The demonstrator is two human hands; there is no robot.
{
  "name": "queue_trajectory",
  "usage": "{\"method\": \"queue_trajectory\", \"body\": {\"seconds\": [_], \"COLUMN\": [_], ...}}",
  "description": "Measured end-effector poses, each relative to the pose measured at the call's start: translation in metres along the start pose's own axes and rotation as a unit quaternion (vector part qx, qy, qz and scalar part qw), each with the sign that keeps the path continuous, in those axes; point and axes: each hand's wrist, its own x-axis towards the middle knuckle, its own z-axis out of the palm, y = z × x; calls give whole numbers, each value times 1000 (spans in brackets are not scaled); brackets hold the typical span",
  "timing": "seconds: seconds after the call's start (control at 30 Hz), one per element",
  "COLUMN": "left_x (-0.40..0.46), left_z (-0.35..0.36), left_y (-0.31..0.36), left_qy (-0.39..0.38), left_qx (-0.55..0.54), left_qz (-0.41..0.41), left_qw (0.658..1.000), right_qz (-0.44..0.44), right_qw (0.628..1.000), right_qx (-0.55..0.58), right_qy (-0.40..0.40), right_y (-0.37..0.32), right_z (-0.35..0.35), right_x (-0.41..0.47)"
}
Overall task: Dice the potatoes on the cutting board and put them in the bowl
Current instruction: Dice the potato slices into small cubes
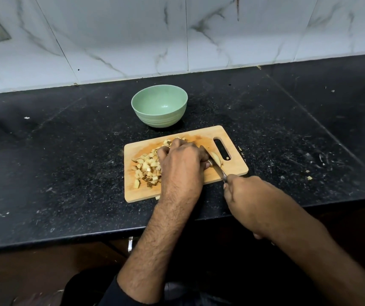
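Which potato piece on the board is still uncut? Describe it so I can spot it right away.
Start at the wooden cutting board on the black counter and go to its handle slot. Just left of the slot lies a pale potato wedge under the knife. Unlike the diced cubes heaped at the board's left, it is one long piece.

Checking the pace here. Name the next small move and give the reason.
Probably press the knife down through the uncut potato piece that the left hand steadies; the diced pile waits on the cutting board and the green bowl is empty.
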Motion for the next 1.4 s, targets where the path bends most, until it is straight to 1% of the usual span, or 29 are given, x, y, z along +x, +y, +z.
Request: {"method": "queue_trajectory", "body": {"seconds": [0.17,0.37,0.47,0.53,0.6,0.87,1.0,1.13,1.3,1.4], "left_x": [-2,-4,-6,-7,-8,-7,-5,-6,-6,-6], "left_z": [4,5,5,5,7,4,3,3,4,4], "left_y": [-3,-1,0,-1,0,4,4,4,3,2], "left_qy": [18,20,28,34,32,21,13,23,36,37], "left_qx": [-20,-20,-30,-32,-29,-11,0,0,-23,-21], "left_qz": [-17,-26,-32,-35,-40,-30,-20,-25,-40,-45], "left_qw": [1000,999,999,998,998,999,1000,999,998,998], "right_qz": [2,19,35,27,18,7,8,3,8,5], "right_qw": [1000,1000,999,997,997,998,999,1000,1000,1000], "right_qx": [-3,-5,-6,7,6,-29,-23,-2,10,8], "right_qy": [0,8,37,66,72,46,37,20,-17,-26], "right_y": [7,11,8,3,-1,-10,-10,-7,3,8], "right_z": [0,-5,-10,-10,-8,2,3,2,-2,-5], "right_x": [-39,-53,-53,-49,-41,-23,-11,6,-15,-36]}}
